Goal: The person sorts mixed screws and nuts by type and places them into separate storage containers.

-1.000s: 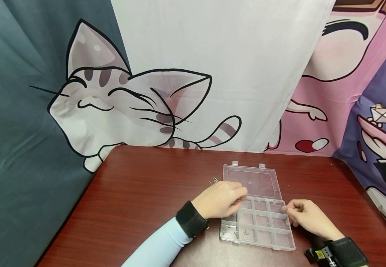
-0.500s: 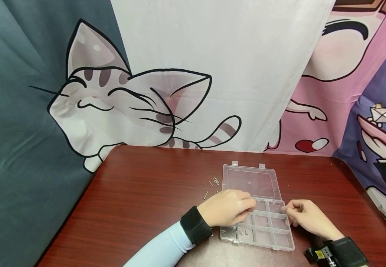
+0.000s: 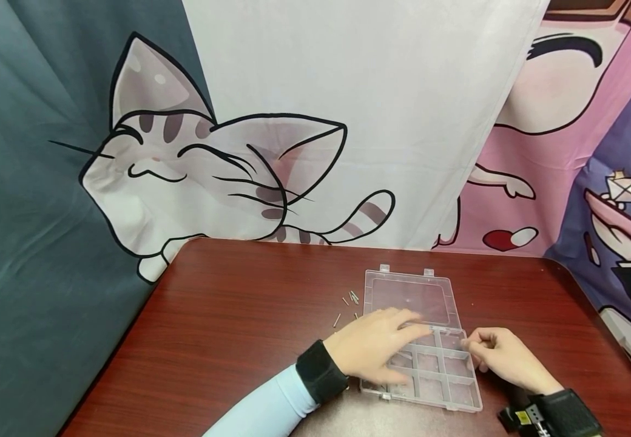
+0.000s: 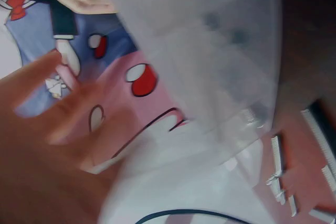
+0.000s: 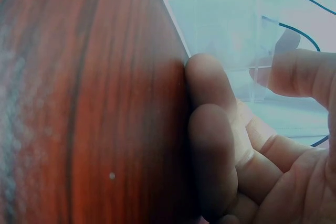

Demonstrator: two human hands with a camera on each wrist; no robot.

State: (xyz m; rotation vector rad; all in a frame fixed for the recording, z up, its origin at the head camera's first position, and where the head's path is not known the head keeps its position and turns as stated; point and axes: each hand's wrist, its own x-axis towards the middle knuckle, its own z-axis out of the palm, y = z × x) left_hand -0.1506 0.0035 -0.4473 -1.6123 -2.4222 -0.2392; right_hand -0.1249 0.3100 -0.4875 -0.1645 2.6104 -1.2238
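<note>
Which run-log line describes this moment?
left hand: spread over clear plastic divided box | right hand: holding box edge | thin silver screws: on brown table

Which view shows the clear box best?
The head view: the box, its open lid and several compartments appear together, though the left hand covers some. Left wrist shows only a blurred portion; right wrist, part of it by the right hand.
</note>
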